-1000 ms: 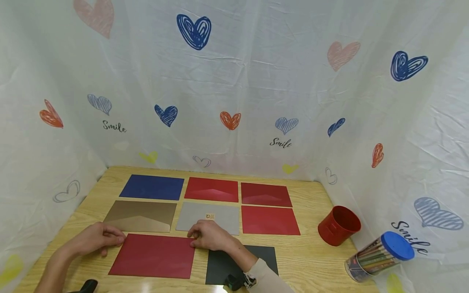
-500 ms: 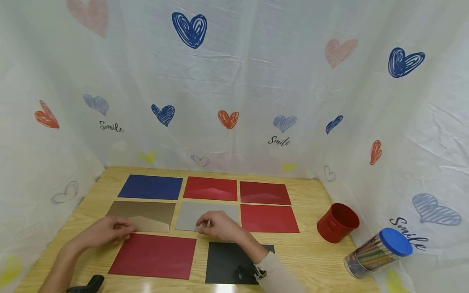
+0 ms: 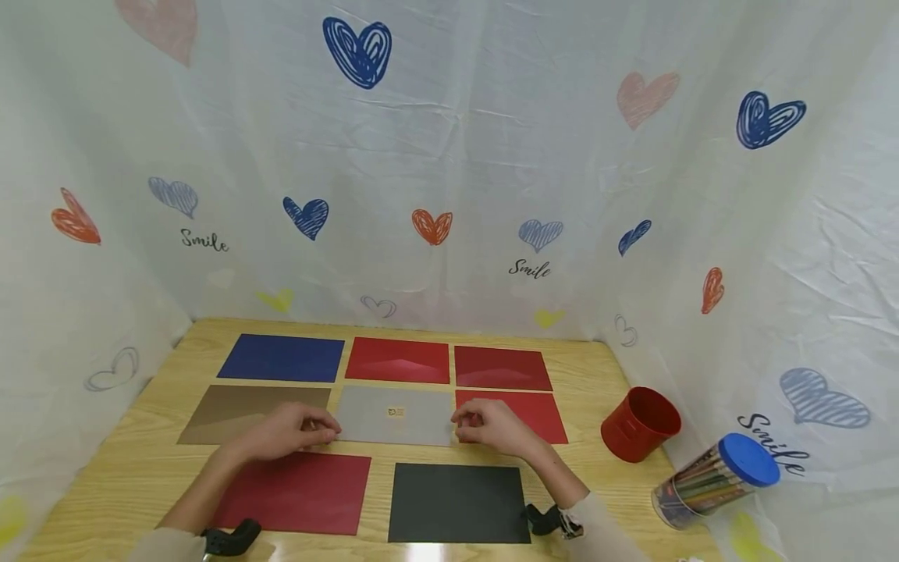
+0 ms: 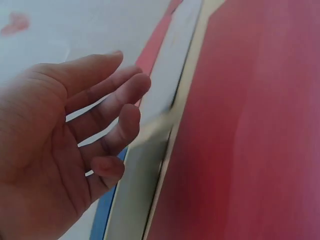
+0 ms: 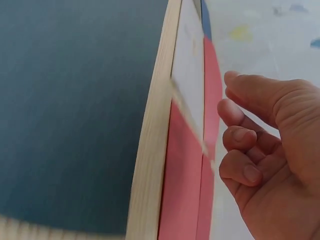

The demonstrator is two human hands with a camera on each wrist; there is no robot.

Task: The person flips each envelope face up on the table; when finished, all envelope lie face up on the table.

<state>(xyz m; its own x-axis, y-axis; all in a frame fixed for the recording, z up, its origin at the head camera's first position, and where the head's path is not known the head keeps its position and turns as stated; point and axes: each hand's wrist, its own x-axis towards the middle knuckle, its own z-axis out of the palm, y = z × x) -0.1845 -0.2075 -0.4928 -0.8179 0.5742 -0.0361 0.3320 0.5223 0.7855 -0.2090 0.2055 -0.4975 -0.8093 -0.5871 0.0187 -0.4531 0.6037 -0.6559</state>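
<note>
Flat paper envelopes laid out in rows on light wooden table (image 3: 597, 476), edges nearly meeting, none overlapping; looks like a deliberate grid so each colour reads at a glance.

Far row, 12 o'clock: dark blue envelope (image 3: 282, 358), bright red envelope with flap showing (image 3: 398, 361), darker red envelope (image 3: 502, 368). Middle row: bronze-brown envelope (image 3: 232, 410), pale grey envelope with small printed mark at centre (image 3: 393, 415), plain red envelope (image 3: 534, 410). Near row, 6 o'clock: large red envelope (image 3: 295, 492), black envelope (image 3: 456, 502).

Left hand (image 3: 291, 428) at 9 o'clock edge of grey envelope, over the seam with the bronze one; fingers loosely curled, tips at or just on the paper's corner. Wrist view shows left hand (image 4: 60, 150) with fingers (image 4: 127, 95) relaxed and slightly bent, nothing gripped, blurred grey sheet (image 4: 170, 70) just beyond the tips.

Right hand (image 3: 492, 425) at 3 o'clock edge of same grey envelope, over the seam with plain red one. Wrist view shows right hand (image 5: 270, 150), fingers (image 5: 240, 140) bent in toward the palm, nothing between them; contact with paper not certain.

Hands apart, one on each short side of the grey envelope, which lies flat at grid centre.

At 3 o'clock, off the grid: red cylindrical cup (image 3: 639, 425), tipped toward the envelopes; clear tube of coloured pencils with blue cap (image 3: 716, 482), lying aslant near the table edge.
</note>
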